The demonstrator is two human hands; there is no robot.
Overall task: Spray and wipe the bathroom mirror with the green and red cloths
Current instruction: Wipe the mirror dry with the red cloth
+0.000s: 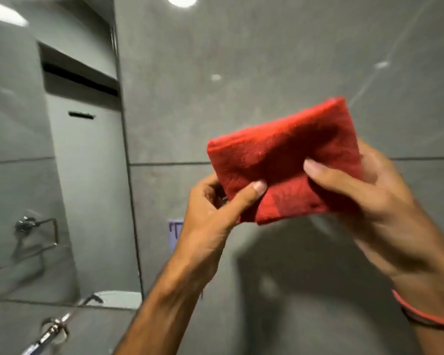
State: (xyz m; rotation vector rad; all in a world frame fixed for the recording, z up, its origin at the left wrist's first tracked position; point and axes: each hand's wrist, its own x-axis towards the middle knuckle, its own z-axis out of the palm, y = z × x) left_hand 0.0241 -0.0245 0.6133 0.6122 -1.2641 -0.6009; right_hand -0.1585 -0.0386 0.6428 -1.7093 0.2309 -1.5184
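A folded red cloth point(280, 155) is held up in front of me at chest height, right of centre. My left hand point(210, 216) pinches its lower left edge with thumb on top. My right hand point(374, 201) grips its right side, thumb pressed across the front. The bathroom mirror point(36, 162) fills the left part of the view, its edge running down near the middle; the cloth is apart from the glass, in front of the grey wall. No green cloth or spray bottle is in sight.
The mirror reflects a grey door and a chrome towel ring point(36, 231). A chrome tap fitting point(57, 326) sticks out of the wall at the lower left. Grey tiled wall point(267, 60) lies behind the cloth. A small purple-white object point(174, 231) shows behind my left hand.
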